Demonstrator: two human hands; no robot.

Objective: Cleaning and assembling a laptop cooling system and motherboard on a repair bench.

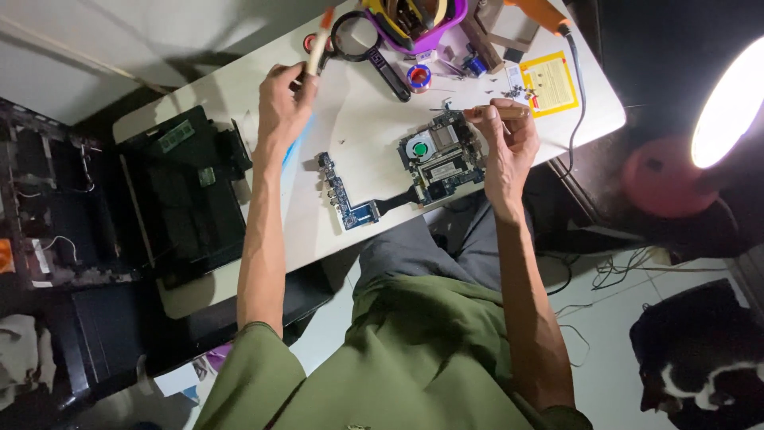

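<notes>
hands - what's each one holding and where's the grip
The left hand grips a thin white tool with an orange tip near its lower end. The right hand pinches a slim brown tool along its shaft, over the circuit board.

A smooth matt white table (350, 135) carries a glossy circuit board (443, 155) and a shiny plastic purple tray (458, 16).

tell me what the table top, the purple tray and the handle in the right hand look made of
Table top: smooth white laminate or plastic, matte, evenly lit.
Purple tray: moulded plastic, going by its glossy rounded rim.
Handle in the right hand: looks like wood, tan and dull; plastic is possible.
</notes>
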